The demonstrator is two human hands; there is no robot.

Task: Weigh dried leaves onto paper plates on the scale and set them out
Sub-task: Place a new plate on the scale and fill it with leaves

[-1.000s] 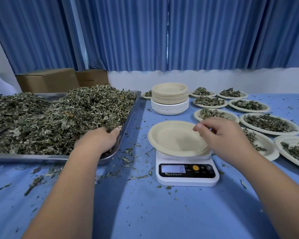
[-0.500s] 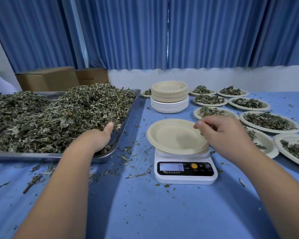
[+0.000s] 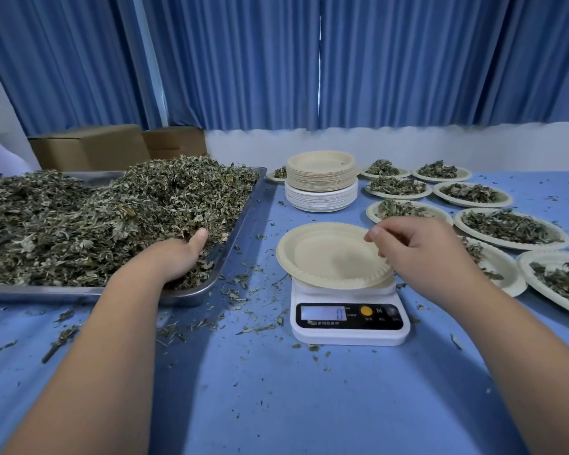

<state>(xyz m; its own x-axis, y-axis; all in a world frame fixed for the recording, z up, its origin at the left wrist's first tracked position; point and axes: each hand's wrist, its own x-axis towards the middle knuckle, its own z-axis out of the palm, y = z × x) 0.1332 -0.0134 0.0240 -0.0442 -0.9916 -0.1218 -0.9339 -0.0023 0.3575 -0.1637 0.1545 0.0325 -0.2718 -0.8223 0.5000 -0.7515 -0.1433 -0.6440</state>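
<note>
A person's left hand (image 3: 174,257) reaches forward into the near right corner of a metal tray (image 3: 240,218), thumb raised and fingers buried in the heap of dried leaves (image 3: 112,218). The fingers are hidden, so the grip there cannot be told. The right hand (image 3: 421,254) hangs over the right rim of a bare paper plate (image 3: 322,254), fingers curled downward and thumb pointing left. Whether that grip has the rim pinched cannot be told.

The plate sits on a white scale (image 3: 349,333) near the middle of the blue surface (image 3: 276,405), overhanging it on the left; the display reads 0. A strip of surface strewn with leaf bits separates the tray's right edge from the scale. A broad stretch of surface lies between both forearms on the near side. Beyond the scale stands a stack of plates (image 3: 321,182). Filled plates (image 3: 506,224) crowd the right side, the nearest just beside the right hand. Cardboard boxes (image 3: 89,149) stand behind the tray.
</note>
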